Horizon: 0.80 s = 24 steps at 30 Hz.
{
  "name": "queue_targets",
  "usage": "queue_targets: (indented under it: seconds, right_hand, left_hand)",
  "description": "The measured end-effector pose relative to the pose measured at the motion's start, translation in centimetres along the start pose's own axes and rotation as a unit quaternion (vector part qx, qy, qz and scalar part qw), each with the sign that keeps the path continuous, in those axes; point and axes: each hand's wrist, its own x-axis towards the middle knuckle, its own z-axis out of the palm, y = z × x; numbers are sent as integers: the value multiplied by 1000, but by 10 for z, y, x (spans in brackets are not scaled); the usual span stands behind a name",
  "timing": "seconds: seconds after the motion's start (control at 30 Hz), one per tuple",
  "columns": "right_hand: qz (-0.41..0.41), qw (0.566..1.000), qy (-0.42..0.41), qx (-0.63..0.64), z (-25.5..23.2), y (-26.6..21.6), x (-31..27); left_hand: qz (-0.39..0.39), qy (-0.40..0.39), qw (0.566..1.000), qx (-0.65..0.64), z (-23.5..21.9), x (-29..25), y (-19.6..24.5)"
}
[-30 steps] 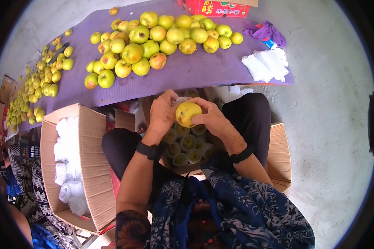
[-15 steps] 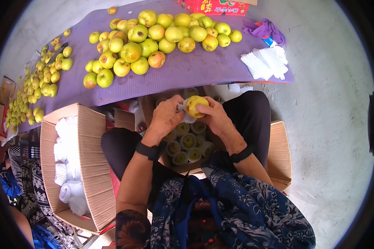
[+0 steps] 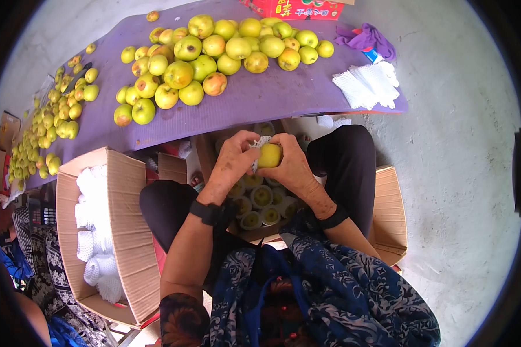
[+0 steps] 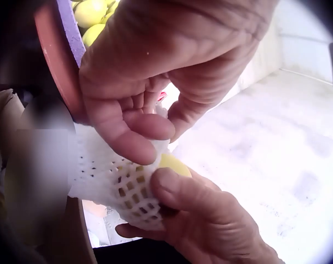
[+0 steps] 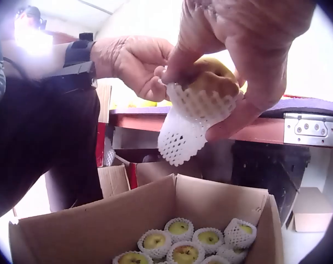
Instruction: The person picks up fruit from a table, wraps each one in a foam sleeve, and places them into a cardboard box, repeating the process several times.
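Note:
A yellow-green apple (image 3: 270,155) is held over the lap between both hands. My right hand (image 3: 293,165) grips it, with fingers and thumb around its sides. A white foam net sleeve (image 5: 183,129) covers part of the apple, and its narrow empty end hangs below in the right wrist view. My left hand (image 3: 233,161) pinches the sleeve's edge between thumb and fingers, close against the fruit. Beneath the hands stands a cardboard box (image 5: 227,190) holding several apples in foam nets (image 5: 186,254), stem side up.
A purple-covered table (image 3: 173,122) ahead bears a heap of loose apples (image 3: 182,74), flat foam nets (image 3: 366,87) and a purple cloth (image 3: 367,41). At left an open carton (image 3: 127,231) holds more foam nets (image 3: 101,266). A red printed box (image 3: 295,8) stands beyond the table.
The apple has gone from bare in the right fingers to partly inside the foam sleeve. My left hand has drawn the sleeve's edge over it, and the right fingers have spread around its side.

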Motion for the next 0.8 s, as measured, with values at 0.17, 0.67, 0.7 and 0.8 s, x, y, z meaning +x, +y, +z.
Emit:
queue_targets:
  seconds: [0.17,0.67,0.7,0.8]
  right_hand:
    - [-12,1000,-14,-20,-5,-5,1]
    - [7,994,-17,112,-8,7,8]
    - [52,974,-58,213,-12,8,10]
    - [92,930,-94,344,-12,15,11]
  left_hand:
    - [-13,-18,999,28,0,0,1]
    - [71,46,988,127,12,-2,5]
    - [80,47,991,95,11,-1,3]
    - [86,37,992,88,9,0,2]
